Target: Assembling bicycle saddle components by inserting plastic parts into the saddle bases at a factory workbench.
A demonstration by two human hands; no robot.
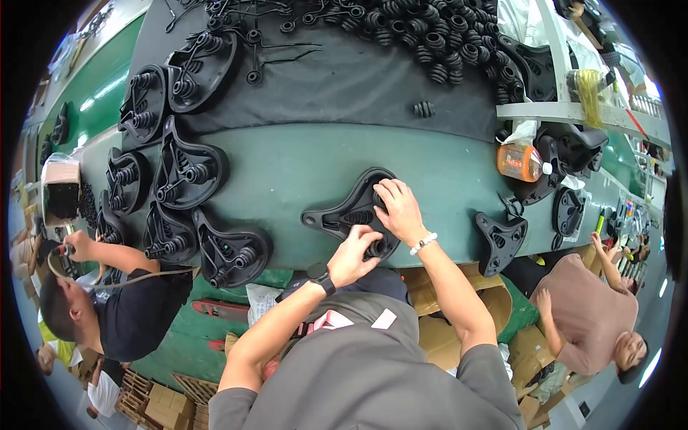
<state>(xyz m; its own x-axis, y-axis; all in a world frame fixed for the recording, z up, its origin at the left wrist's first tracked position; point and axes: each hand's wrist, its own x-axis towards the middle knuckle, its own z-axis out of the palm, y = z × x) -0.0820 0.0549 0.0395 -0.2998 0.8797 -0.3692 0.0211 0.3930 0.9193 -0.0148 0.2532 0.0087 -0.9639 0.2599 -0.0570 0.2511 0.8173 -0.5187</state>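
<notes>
A black bicycle saddle point(333, 219) lies upside down on the green table, its narrow nose pointing left and its wide end under my hands. My right hand point(401, 211) is closed, with bent fingers gripping a black coil spring point(379, 202) at the saddle's far rear corner. At the near rear corner my left hand point(351, 256) curls its fingers round another black spring point(374, 249), partly covered by the fingertips.
Upturned saddles point(188, 170) with springs crowd the left; another saddle point(502, 240) lies right. A spring heap point(444, 32) and wire frames point(254, 54) cover the black sheet point(322, 100), with one loose spring point(424, 109). An orange bottle point(522, 163) lies right. People flank me.
</notes>
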